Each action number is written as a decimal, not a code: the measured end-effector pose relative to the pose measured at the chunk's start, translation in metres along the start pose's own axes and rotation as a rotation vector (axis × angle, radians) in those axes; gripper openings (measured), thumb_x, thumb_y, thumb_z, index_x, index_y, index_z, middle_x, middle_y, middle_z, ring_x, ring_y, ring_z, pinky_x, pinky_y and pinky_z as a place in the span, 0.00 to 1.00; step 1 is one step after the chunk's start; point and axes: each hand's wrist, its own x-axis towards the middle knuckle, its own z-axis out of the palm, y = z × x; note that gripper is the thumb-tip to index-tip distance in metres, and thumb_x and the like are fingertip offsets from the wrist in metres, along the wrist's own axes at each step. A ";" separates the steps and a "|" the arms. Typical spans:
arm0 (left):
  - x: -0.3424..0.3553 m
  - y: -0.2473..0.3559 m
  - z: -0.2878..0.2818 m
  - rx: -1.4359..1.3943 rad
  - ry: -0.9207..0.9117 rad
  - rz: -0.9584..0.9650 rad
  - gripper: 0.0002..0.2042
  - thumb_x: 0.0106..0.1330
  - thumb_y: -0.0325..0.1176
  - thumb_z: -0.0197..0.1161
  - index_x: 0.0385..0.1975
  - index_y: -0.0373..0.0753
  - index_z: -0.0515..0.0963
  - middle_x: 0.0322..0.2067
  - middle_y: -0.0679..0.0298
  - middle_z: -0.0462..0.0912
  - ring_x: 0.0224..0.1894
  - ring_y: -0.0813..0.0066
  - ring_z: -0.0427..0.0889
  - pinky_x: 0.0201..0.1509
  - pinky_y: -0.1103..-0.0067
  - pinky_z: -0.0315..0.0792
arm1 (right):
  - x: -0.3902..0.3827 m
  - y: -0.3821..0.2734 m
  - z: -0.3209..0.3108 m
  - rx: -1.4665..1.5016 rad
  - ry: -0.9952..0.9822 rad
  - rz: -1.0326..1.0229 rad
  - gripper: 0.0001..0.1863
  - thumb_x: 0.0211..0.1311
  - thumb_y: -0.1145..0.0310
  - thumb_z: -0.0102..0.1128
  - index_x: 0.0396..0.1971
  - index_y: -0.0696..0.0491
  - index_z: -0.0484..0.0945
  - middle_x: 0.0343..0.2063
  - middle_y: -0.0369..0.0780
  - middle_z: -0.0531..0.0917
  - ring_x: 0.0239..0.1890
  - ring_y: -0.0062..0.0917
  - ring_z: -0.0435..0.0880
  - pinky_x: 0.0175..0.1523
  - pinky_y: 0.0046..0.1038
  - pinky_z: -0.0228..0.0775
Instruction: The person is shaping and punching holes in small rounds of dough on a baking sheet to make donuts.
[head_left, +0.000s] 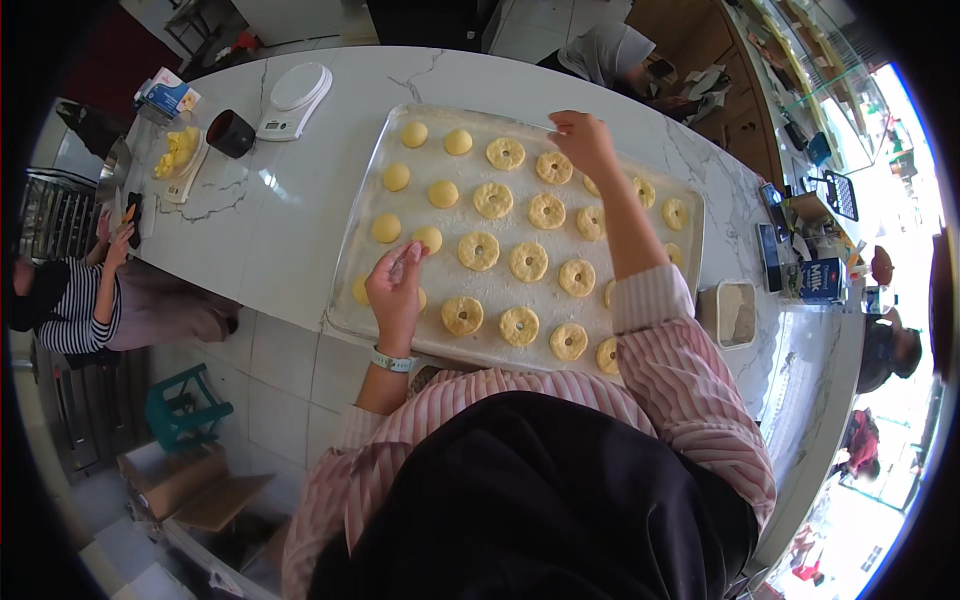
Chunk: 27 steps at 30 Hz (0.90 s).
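A large floured metal tray (365, 215) lies on the white marble counter, filled with several pale yellow dough rounds. Most have a hole pressed in the middle, like the ring (479, 251); those at the left, such as the plain round (386, 228), are whole. My left hand (396, 290) hovers over the tray's near left corner, fingers pinched on a small clear thing next to a plain round. My right hand (581, 140) reaches to the far edge of the tray, fingertips down beside a ring (553, 167).
A white kitchen scale (293, 98), a dark cup (231, 133) and a container of yellow pieces (178, 150) stand at the far left of the counter. A small tub of flour (735, 313) sits right of the tray. A person in stripes (75, 305) sits left.
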 end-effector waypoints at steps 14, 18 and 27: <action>-0.028 -0.032 -0.019 0.406 -0.017 0.394 0.06 0.66 0.21 0.58 0.40 0.28 0.79 0.39 0.55 0.83 0.41 0.69 0.82 0.46 0.77 0.76 | -0.266 0.083 -0.223 -0.452 -0.113 0.692 0.10 0.46 0.76 0.60 0.31 0.58 0.85 0.22 0.44 0.84 0.25 0.26 0.83 0.33 0.28 0.75; -0.029 -0.033 -0.020 0.465 -0.093 0.406 0.07 0.67 0.23 0.58 0.40 0.27 0.78 0.40 0.55 0.83 0.41 0.70 0.82 0.48 0.77 0.75 | -0.275 0.103 -0.202 -0.431 -0.050 0.689 0.13 0.42 0.77 0.57 0.31 0.53 0.85 0.25 0.48 0.84 0.28 0.36 0.83 0.36 0.33 0.74; -0.029 -0.035 -0.020 0.445 -0.113 0.297 0.09 0.68 0.25 0.58 0.42 0.26 0.77 0.40 0.53 0.83 0.42 0.69 0.82 0.48 0.78 0.76 | -0.287 0.104 -0.208 -0.448 0.023 0.687 0.11 0.44 0.73 0.57 0.29 0.56 0.84 0.27 0.50 0.82 0.30 0.43 0.81 0.35 0.36 0.73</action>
